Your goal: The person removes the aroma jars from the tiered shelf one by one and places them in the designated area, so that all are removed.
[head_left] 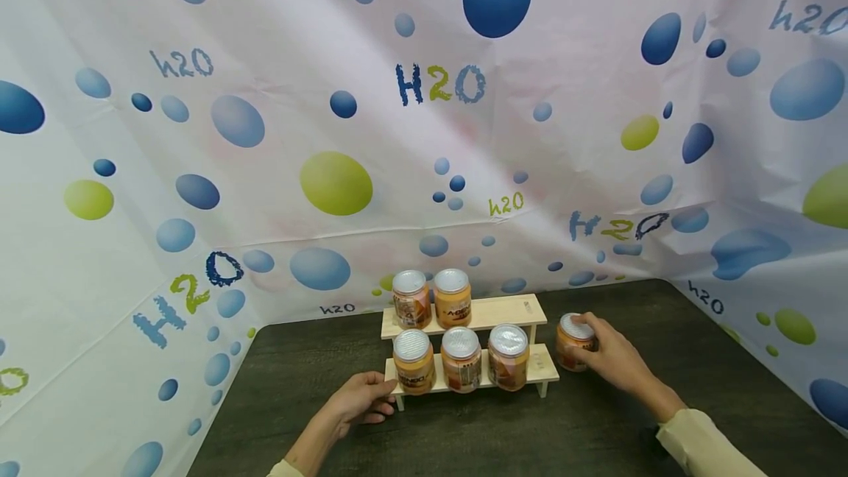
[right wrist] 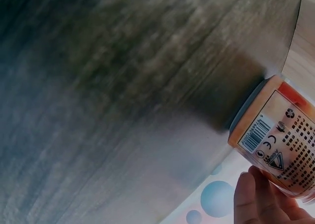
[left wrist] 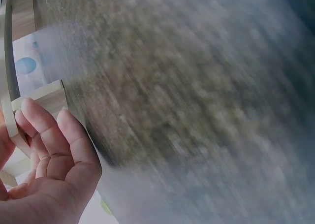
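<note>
- Nearest the head camera, two forearms reach in from the bottom edge — the right one in a pale yellow sleeve (head_left: pixel 705 444), cut off by the frame, the left showing only a sliver of cuff.
- The left hand (head_left: pixel 361 397) rests at the front left corner of a two-step wooden rack (head_left: pixel 506 311), fingers loosely bent; the left wrist view shows the fingertips (left wrist: pixel 29 111) touching the pale wood of the rack's end, pinching nothing that can be made out.
- The right hand (head_left: pixel 612 359) wraps around a lone jar (head_left: pixel 573 342) that stands on the dark wood table (head_left: pixel 503 433) just to the right of the rack, fingers curled over its silver lid and side.
- The right wrist view catches that jar from below — barcode and recycling marks legible, the brand name cut off — with only a finger's tip (right wrist: pixel 246 197) in frame; the table beyond is smeared by blur.
- On the rack's lower step, three orange jars (head_left: pixel 461 359) sit in a row; their labels are too small to read.
- On the upper step, two jars (head_left: pixel 432 298) stand at the left end.
- Behind everything hangs a white backdrop (head_left: pixel 424 131) printed with blue and green bubbles and "H2O" lettering, closing in the table on three sides.
</note>
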Demonstrator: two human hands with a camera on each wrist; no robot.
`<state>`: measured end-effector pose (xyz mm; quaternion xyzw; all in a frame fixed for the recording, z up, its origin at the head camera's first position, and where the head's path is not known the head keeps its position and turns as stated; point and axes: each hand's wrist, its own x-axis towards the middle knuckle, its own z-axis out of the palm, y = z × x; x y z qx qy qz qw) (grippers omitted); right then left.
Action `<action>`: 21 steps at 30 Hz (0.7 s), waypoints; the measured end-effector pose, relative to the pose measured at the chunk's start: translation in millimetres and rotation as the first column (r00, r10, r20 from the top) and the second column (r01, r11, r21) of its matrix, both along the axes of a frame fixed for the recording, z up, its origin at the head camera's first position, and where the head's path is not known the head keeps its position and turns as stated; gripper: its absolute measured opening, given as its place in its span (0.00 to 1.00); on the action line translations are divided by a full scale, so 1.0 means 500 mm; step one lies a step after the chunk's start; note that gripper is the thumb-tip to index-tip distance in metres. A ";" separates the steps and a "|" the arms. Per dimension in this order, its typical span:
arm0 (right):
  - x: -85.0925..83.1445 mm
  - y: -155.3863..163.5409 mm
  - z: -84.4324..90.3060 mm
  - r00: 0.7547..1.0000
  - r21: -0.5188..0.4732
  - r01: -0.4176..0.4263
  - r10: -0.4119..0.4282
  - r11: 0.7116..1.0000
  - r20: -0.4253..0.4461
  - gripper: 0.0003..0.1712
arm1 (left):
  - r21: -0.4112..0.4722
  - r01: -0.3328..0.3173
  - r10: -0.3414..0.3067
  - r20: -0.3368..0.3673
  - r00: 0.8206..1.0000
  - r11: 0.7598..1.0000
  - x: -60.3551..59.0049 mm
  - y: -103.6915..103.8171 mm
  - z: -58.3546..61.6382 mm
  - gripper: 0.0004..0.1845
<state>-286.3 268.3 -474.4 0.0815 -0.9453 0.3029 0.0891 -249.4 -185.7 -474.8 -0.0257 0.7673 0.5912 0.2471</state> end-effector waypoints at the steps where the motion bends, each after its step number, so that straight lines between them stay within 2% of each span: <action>1: 0.000 0.000 0.000 1.000 -0.001 0.000 0.000 1.000 -0.002 0.32 | -0.002 -0.001 0.001 0.002 1.000 1.000 0.000 0.000 0.000 0.21; 6: 0.004 0.001 -0.005 0.999 0.005 0.000 0.001 1.000 -0.037 0.35 | -0.008 -0.003 0.003 0.001 1.000 1.000 0.001 0.002 0.003 0.21; 12: 0.010 -0.001 -0.004 0.998 0.011 0.013 -0.012 1.000 -0.064 0.43 | -0.010 -0.003 0.003 -0.005 1.000 1.000 0.000 0.003 0.006 0.21; 16: 0.007 -0.007 0.022 0.997 0.001 0.022 -0.022 1.000 -0.078 0.48 | -0.012 -0.001 0.001 -0.002 1.000 1.000 0.001 0.001 0.004 0.20; 21: -0.003 -0.018 0.072 0.995 -0.016 -0.002 0.000 1.000 -0.103 0.48 | -0.009 -0.001 0.001 0.004 1.000 1.000 0.002 0.000 0.003 0.20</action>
